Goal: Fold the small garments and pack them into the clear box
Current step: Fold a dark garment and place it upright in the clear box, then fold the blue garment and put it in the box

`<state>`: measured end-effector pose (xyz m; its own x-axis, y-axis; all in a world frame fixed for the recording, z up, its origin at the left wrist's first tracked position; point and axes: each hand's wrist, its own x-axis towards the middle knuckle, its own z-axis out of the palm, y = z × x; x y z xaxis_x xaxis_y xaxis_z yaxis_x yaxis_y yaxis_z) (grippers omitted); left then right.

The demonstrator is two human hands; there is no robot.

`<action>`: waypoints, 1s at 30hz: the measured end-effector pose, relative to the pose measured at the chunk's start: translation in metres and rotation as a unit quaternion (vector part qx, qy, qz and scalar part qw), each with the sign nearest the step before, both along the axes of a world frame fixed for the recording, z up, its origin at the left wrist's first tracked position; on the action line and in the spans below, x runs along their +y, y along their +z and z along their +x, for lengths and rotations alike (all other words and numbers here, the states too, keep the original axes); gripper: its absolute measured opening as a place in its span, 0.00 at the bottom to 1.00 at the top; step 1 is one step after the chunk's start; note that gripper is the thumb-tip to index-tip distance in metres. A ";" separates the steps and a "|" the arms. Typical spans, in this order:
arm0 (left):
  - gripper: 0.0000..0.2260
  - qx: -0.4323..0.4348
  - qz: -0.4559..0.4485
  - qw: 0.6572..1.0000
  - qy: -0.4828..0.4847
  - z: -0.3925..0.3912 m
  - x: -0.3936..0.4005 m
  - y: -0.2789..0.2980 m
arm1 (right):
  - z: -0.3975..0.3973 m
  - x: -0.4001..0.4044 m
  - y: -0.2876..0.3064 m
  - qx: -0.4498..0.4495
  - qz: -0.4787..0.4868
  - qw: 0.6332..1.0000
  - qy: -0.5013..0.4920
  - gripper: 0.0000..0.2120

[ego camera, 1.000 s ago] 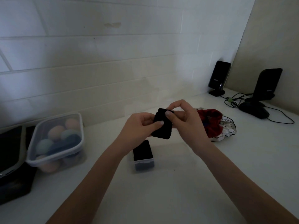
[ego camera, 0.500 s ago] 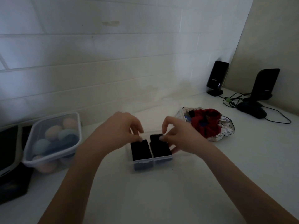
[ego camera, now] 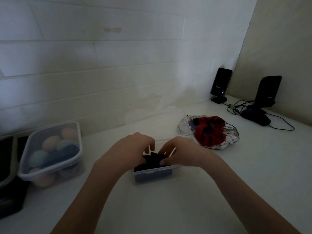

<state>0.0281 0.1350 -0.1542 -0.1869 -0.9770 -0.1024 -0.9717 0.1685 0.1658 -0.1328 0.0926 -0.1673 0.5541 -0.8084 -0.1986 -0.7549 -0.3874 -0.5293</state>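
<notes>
White desk (ego camera: 168, 208), against tiled wall.
On it: clear box (ego camera: 152, 174), lidded tub of coloured balls (ego camera: 52, 152), garment pile (ego camera: 211, 132), two black speakers (ego camera: 220, 85), cables (ego camera: 236, 108).

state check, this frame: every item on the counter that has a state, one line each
clear box: open, lidless, dark folded garments inside
black garment: in the box, both hands pressing on it
left hand: on the black garment
right hand: on the black garment
red garment: unfolded, heaped on white patterned cloth
tub of balls: lid on
</notes>
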 end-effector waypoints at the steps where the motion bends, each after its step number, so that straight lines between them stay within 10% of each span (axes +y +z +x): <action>1: 0.16 0.001 -0.003 1.000 -0.001 -0.001 -0.001 -0.002 | 0.003 0.000 0.000 0.018 -0.007 1.000 0.007 0.15; 8: 0.17 -0.049 0.000 0.999 -0.014 -0.007 -0.002 -0.010 | -0.013 0.001 0.002 -0.066 -0.081 0.994 -0.026 0.09; 13: 0.16 -0.008 0.005 1.000 -0.016 -0.001 -0.001 -0.012 | -0.057 -0.011 0.000 -0.244 -0.294 0.882 -0.275 0.06; 22: 0.11 0.051 -0.068 0.996 0.021 -0.004 0.000 -0.013 | -0.054 -0.075 -0.017 0.118 -0.233 0.954 -0.149 0.16; 30: 0.11 0.039 -0.106 0.993 0.019 -0.009 -0.003 -0.019 | -0.056 -0.105 -0.022 0.165 -0.202 0.949 -0.176 0.12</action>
<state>0.0191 0.1321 -0.1730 -0.1482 -0.9817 0.1195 -0.9635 0.1706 0.2064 -0.1889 -0.0120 -0.1893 0.1972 -0.9790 0.0522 -0.9740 -0.2017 -0.1033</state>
